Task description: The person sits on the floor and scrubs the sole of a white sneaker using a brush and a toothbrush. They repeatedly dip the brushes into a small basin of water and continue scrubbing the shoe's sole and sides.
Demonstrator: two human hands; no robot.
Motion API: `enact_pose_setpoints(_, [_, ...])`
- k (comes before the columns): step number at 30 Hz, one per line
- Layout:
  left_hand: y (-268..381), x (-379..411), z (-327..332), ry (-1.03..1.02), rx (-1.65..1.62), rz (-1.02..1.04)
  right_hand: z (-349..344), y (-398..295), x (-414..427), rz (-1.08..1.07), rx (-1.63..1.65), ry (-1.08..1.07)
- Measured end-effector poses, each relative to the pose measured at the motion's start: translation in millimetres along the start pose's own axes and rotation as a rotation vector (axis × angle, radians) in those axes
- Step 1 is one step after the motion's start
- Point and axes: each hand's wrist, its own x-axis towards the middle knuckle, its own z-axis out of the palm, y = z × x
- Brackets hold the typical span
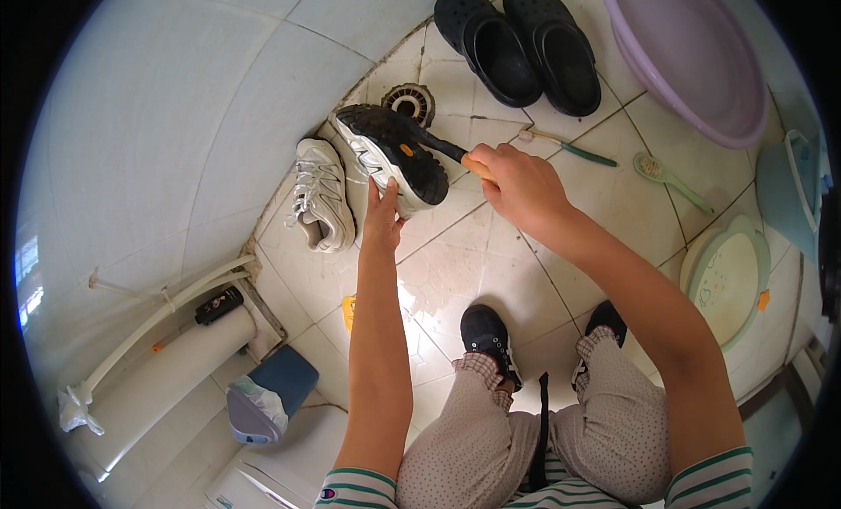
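Note:
My left hand [384, 213] grips a white sneaker [381, 161] by its side near the heel. The shoe is tilted so that its black outsole [420, 164], with a small orange patch, faces right. In my right hand [522, 184] is the orange-brown handle of a dark-necked brush [450, 147]. The brush's dark head lies against the sole and blends with it, so its bristles cannot be made out. Just left of the held shoe, its laced white mate [322, 197] rests on the tiled floor by the wall.
A round floor drain [409, 105] lies beyond the shoe. Black clogs [519, 49] and a purple basin [696, 62] are at the back. Right of my hand lie a toothbrush [571, 149] and a green-handled brush [673, 180]. A green-rimmed basin [726, 279] stands right, a bin [272, 394] left.

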Motion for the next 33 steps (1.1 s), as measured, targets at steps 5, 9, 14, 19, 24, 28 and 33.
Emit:
enact_pose_setpoints(5, [-0.1, -0.7, 2.4, 0.028, 0.003, -0.004, 0.7, -5.8, 12.5, 0.008, -0.194, -0.032])
enact_pose_setpoints(9, [0.8, -2.1, 2.7, 0.035, -0.005, -0.007, -3.1, -4.8, 5.5, -0.045, -0.116, 0.018])
enact_pose_setpoints(14, [0.7, -2.3, 5.1, 0.015, -0.019, 0.0, -3.1, 3.2, 3.3, -0.098, -0.074, 0.033])
enact_pose_setpoints(19, [0.7, -1.0, 1.3, 0.045, -0.002, -0.006, -6.4, 1.3, 3.3, -0.097, -0.123, 0.066])
enact_pose_setpoints(24, [1.9, -0.9, 3.9, 0.041, 0.003, -0.015, -0.1, 10.5, 0.0, -0.113, -0.103, 0.055])
enact_pose_setpoints(28, [1.3, -2.0, 2.0, 0.024, 0.001, -0.004, -3.2, 15.2, -0.3, -0.142, -0.066, 0.073])
enact_pose_setpoints(33, [1.9, -1.3, -0.6, -0.009, -0.002, -0.014, -5.5, 17.7, 5.5, -0.174, -0.09, 0.04])
